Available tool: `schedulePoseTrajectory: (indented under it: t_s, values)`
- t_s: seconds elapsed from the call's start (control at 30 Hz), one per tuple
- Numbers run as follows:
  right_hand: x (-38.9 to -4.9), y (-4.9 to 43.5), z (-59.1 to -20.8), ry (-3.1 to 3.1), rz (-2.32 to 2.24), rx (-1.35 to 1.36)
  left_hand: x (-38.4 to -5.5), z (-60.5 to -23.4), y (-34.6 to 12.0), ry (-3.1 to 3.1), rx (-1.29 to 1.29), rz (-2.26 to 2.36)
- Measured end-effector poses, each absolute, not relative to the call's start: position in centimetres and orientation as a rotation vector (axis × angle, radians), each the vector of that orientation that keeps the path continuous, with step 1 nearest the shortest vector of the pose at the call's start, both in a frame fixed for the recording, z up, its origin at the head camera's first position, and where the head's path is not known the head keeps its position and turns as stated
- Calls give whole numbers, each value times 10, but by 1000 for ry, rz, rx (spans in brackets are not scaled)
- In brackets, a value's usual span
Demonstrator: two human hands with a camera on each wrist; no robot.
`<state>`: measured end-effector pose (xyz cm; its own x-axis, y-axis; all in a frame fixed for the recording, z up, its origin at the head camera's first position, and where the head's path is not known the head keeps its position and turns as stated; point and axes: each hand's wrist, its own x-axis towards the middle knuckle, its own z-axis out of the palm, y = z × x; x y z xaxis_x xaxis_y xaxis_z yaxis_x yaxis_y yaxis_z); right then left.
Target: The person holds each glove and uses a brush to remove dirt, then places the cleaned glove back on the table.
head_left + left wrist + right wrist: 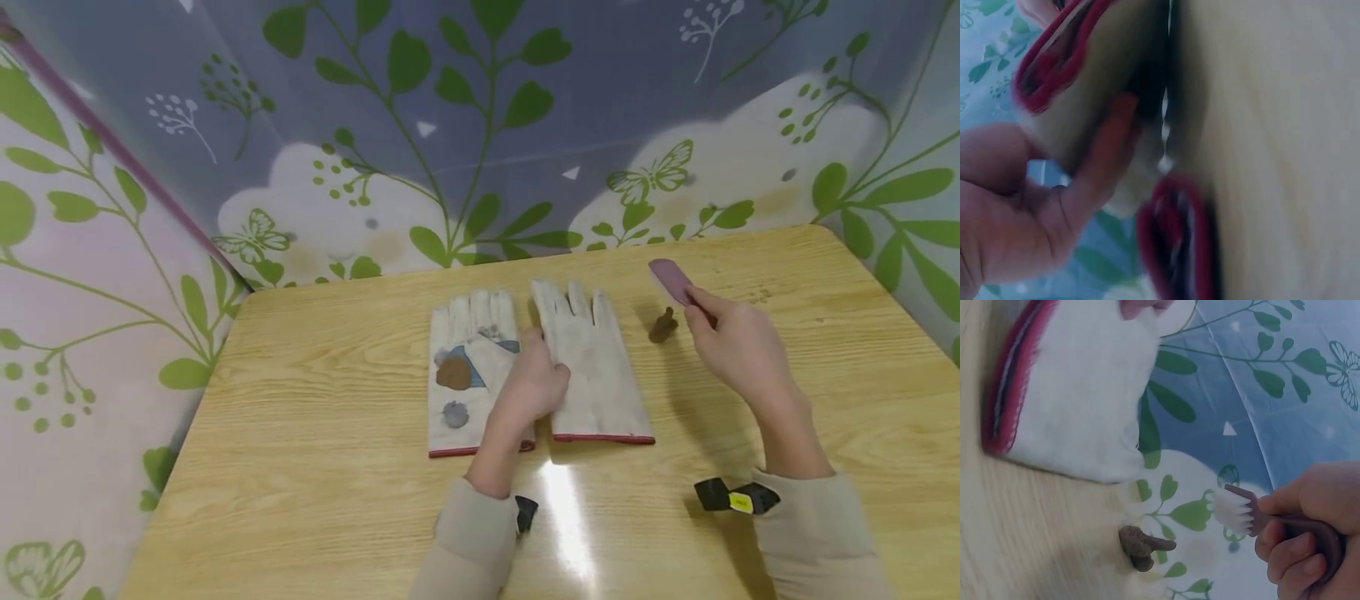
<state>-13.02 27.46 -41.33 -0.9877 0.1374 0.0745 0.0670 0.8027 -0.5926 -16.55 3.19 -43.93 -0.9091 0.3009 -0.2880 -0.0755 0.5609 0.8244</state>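
Note:
Two white work gloves with red cuff edges lie side by side on the table. My left hand [532, 379] pinches the near side of the right-hand glove [596, 367]; in the left wrist view its cuff [1047, 75] is lifted off the wood. The left-hand glove [480, 425] bears a brown patch [453, 373], a grey-blue spot [455, 414] and blue areas. My right hand [738, 342] grips a purple-brown brush [671, 279] by its handle, its white bristles [1230, 511] free of the gloves. Below the brush sits a small brown lump [663, 326] with a stub sticking out.
The wooden table [322, 500] has a back edge against a leaf-patterned cloth wall [480, 167]. Faint brown smudges [761, 296] mark the wood to the right of the brush. Dark wrist cameras [738, 497] sit at both sleeves.

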Motion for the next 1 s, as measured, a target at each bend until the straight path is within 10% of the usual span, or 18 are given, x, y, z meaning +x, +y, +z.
schedulePoseTrajectory:
  t_s: [0.6, 1.0]
  values:
    - [-124, 253, -401, -2877, 899, -68, -171, -431, 6, 2652, 110, 862]
    - [-112, 244, -380, -2817, 982, -22, -173, -431, -101, 2684, -59, 903]
